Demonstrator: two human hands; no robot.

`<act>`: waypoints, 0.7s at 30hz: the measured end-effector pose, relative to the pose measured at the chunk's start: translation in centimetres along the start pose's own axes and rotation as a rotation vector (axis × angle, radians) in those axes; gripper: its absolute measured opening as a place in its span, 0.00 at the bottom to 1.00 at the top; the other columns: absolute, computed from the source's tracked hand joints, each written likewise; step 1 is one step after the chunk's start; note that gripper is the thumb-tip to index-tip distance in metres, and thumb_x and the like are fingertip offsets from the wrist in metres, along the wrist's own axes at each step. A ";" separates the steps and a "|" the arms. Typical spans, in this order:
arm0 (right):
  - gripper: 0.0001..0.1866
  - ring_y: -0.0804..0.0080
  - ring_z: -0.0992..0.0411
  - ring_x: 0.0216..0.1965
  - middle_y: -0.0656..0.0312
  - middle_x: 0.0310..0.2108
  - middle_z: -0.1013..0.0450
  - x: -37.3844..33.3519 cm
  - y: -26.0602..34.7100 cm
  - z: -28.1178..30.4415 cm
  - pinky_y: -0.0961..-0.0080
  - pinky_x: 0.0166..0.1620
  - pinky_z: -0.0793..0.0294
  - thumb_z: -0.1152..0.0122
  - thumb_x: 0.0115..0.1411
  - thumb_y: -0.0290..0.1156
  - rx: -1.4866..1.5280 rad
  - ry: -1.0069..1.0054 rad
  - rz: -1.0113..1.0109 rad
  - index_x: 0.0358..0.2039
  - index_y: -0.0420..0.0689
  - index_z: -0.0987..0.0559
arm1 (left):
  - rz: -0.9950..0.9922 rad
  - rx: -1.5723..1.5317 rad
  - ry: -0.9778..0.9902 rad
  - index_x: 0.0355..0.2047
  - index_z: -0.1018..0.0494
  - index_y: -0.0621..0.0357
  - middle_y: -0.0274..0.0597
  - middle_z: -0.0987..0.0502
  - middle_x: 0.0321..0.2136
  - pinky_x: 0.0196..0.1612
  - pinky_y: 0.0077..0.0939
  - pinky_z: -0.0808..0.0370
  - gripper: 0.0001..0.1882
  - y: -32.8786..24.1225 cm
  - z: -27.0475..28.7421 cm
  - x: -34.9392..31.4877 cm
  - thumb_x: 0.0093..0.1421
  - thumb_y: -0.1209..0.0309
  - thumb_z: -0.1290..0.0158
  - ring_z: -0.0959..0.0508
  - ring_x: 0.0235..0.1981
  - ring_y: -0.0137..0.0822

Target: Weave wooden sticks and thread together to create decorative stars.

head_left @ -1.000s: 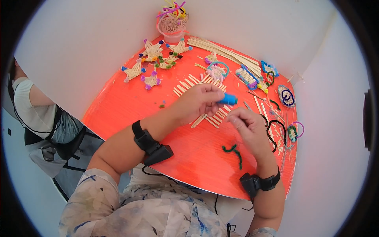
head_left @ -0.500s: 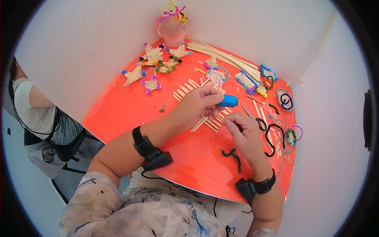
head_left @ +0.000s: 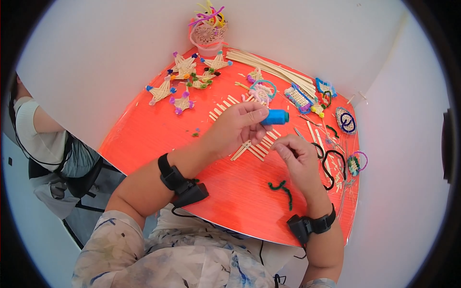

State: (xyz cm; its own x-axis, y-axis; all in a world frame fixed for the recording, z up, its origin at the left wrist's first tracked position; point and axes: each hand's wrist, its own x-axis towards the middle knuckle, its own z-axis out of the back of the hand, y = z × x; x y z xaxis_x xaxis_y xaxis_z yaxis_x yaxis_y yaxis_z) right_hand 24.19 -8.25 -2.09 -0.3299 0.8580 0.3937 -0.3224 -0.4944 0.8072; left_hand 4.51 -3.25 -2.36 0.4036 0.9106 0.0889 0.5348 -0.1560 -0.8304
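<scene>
Above the middle of the red table, my left hand [head_left: 242,126] grips a blue spool of thread [head_left: 275,117] between thumb and fingers. To its right and nearer to me, my right hand [head_left: 298,161] is closed in a pinch; whatever its fingertips hold is too fine to make out. Below both hands lie short pale wooden sticks [head_left: 249,151] laid out in rows, partly hidden by my left hand. A dark green pipe cleaner [head_left: 288,196] rests on the table just left of my right wrist.
Several stick stars [head_left: 161,90] lie at the far left, near a basket [head_left: 207,39] of pipe cleaners. Long wooden strips [head_left: 269,67] line the back edge. Small woven pieces [head_left: 298,98], scissors [head_left: 317,150] and a black pipe cleaner [head_left: 327,165] lie right. Another person [head_left: 38,115] sits beyond the partition.
My left hand and the spool have shifted very slightly left, and the spool now lies more level. The right hand keeps its pinch almost in place.
</scene>
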 end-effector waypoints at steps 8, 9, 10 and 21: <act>0.04 0.81 0.35 0.26 0.64 0.25 0.29 0.2 -0.6 0.8 0.82 0.29 0.37 0.44 0.60 0.25 -0.049 -0.223 -0.051 0.32 0.37 0.23 | -0.113 0.819 0.233 0.41 0.30 0.63 0.38 0.24 0.28 0.26 0.14 0.30 0.13 1.6 0.5 -0.2 0.62 0.67 0.46 0.26 0.24 0.22; 0.04 0.81 0.35 0.26 0.64 0.25 0.29 0.0 0.0 0.6 0.82 0.29 0.37 0.44 0.60 0.25 -0.048 -0.222 -0.051 0.32 0.37 0.23 | -0.112 0.819 0.231 0.41 0.30 0.63 0.38 0.24 0.28 0.26 0.14 0.30 0.13 1.5 0.5 -0.2 0.62 0.67 0.46 0.26 0.24 0.22; 0.04 0.81 0.35 0.26 0.65 0.25 0.29 -0.1 0.7 0.3 0.82 0.29 0.37 0.44 0.60 0.25 -0.066 -0.117 -0.034 0.32 0.37 0.23 | -0.133 0.762 0.109 0.41 0.30 0.63 0.38 0.24 0.29 0.26 0.14 0.30 0.13 1.3 0.4 -0.1 0.62 0.67 0.47 0.26 0.24 0.22; 0.05 0.84 0.41 0.22 0.69 0.22 0.33 0.1 -1.8 0.8 0.82 0.27 0.40 0.43 0.60 0.26 -0.087 -0.336 -0.110 0.29 0.38 0.23 | -0.026 0.737 0.335 0.41 0.29 0.62 0.35 0.24 0.25 0.23 0.16 0.31 0.13 0.9 -0.2 -0.5 0.61 0.66 0.46 0.28 0.20 0.22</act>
State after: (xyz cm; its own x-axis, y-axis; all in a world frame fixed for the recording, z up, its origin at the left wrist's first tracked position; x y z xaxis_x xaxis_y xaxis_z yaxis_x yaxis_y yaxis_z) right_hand 25.49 -7.19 -3.13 0.0162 0.8974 0.4409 -0.4185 -0.3944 0.8181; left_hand 4.93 -3.88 -3.09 0.6611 0.7293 0.1763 -0.0325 0.2626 -0.9644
